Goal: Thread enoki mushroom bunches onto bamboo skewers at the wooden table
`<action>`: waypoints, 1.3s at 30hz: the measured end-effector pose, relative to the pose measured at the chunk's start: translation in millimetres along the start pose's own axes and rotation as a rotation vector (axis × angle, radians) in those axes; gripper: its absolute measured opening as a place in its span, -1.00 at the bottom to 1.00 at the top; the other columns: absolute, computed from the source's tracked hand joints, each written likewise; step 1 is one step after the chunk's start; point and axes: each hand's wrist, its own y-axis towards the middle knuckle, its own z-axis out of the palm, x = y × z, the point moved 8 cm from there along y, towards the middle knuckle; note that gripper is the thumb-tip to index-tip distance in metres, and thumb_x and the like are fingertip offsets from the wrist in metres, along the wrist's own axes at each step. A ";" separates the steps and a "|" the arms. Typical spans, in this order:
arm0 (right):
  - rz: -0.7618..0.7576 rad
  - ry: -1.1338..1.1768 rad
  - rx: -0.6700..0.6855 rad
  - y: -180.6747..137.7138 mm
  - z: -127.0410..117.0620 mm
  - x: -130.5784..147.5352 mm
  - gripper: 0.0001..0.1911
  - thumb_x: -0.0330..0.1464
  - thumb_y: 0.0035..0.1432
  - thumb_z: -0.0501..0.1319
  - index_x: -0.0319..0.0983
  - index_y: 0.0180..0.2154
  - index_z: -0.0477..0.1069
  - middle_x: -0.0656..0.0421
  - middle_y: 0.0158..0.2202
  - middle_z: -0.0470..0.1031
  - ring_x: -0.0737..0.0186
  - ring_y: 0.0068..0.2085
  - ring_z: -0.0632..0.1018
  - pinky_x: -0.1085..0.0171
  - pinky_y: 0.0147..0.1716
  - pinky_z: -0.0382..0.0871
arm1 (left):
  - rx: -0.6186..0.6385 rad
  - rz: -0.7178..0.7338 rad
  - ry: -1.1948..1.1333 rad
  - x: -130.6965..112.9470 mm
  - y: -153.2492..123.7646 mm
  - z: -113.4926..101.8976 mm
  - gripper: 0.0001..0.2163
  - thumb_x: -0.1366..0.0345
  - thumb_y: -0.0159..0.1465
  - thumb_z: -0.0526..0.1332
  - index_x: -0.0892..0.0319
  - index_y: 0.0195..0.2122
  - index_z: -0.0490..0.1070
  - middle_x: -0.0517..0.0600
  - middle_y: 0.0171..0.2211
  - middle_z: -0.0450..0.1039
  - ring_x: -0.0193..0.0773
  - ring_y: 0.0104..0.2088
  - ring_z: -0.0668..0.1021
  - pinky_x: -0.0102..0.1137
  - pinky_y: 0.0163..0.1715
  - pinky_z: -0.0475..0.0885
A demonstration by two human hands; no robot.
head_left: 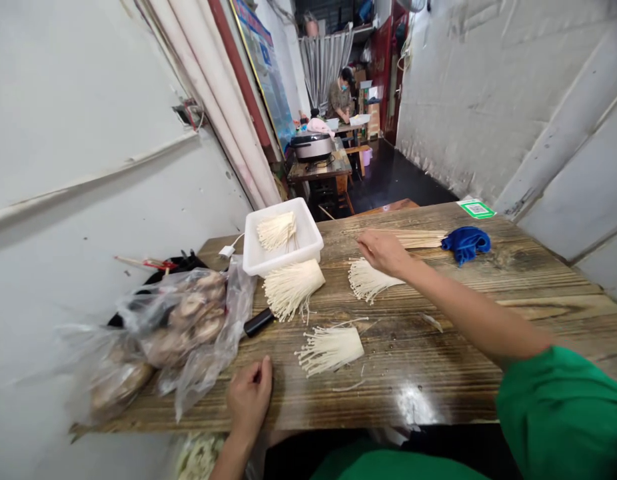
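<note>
Enoki (333,349) is lying near bagged mushrooms (198,317) and a black handle (258,323), between left hand (249,393), curling fistlike, and right hand (383,252), by skewers (419,238), grip unclear.

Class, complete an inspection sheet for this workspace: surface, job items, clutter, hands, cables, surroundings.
Surface: wooden table with loose strands.
Job items: three enoki bunches on the table, more enoki in the white tray; thin sticks beyond.
Clutter: bagged mushrooms, black handle, blue cloth.
Hands: left hand curled near the edge, nothing visible in it; right hand by the sticks, grip hidden.
Cables: white plug-like block with cord.
Surroundings: another person, cooker-like appliance.
</note>
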 end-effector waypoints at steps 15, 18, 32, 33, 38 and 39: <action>0.748 0.268 -0.230 -243.6 -8.5 -113.6 -0.65 -0.24 0.26 -0.17 -0.14 -0.53 0.15 0.21 -0.69 0.34 0.24 -0.58 0.45 0.31 -0.50 0.27 | 0.545 0.673 -0.030 -260.1 101.7 177.7 -0.42 0.08 0.27 0.10 0.30 0.24 0.09 0.27 0.28 0.08 0.02 0.29 0.13 -0.10 0.25 0.00; 0.764 0.206 -0.201 -240.0 -4.3 -109.3 -0.71 -0.28 0.21 -0.10 -0.17 -0.52 0.20 0.14 -0.57 0.42 0.20 -0.48 0.47 0.29 -0.44 0.21 | 0.618 0.712 0.041 -275.0 117.6 207.5 -0.38 0.07 0.25 0.11 0.31 0.25 0.07 0.29 0.29 0.03 0.03 0.30 0.10 -0.09 0.26 -0.05; 0.775 0.134 -0.029 -231.4 2.7 -96.0 -0.72 -0.34 0.29 -0.07 -0.22 -0.38 0.34 0.11 -0.39 0.54 0.24 -0.37 0.52 0.33 -0.39 0.15 | 0.793 0.686 0.104 -273.2 155.5 225.2 -0.27 0.15 0.00 0.32 0.16 0.22 0.18 0.13 0.20 0.27 0.03 0.18 0.33 -0.18 0.20 0.11; 0.777 0.130 -0.024 -231.3 2.6 -95.8 -0.72 -0.34 0.29 -0.07 -0.23 -0.38 0.34 0.10 -0.39 0.54 0.24 -0.37 0.52 0.33 -0.39 0.15 | 0.785 0.683 0.086 -273.8 154.7 222.8 -0.28 0.20 0.00 0.30 0.17 0.23 0.18 0.12 0.21 0.25 0.01 0.18 0.33 -0.20 0.20 0.11; 0.784 0.127 -0.022 -231.3 3.6 -96.9 -0.72 -0.34 0.29 -0.07 -0.23 -0.38 0.34 0.10 -0.40 0.54 0.23 -0.36 0.52 0.33 -0.40 0.15 | 0.716 0.622 -0.020 -271.8 151.1 211.3 -0.30 0.42 -0.02 0.21 0.24 0.22 0.19 0.16 0.20 0.27 0.01 0.17 0.34 -0.18 0.21 0.11; 0.784 0.129 -0.027 -231.4 4.0 -97.3 -0.72 -0.34 0.29 -0.07 -0.22 -0.38 0.33 0.09 -0.40 0.53 0.22 -0.36 0.52 0.33 -0.40 0.15 | 0.699 0.603 -0.048 -270.5 151.9 209.0 -0.33 0.44 -0.03 0.20 0.24 0.20 0.22 0.16 0.18 0.29 0.00 0.16 0.35 -0.18 0.21 0.12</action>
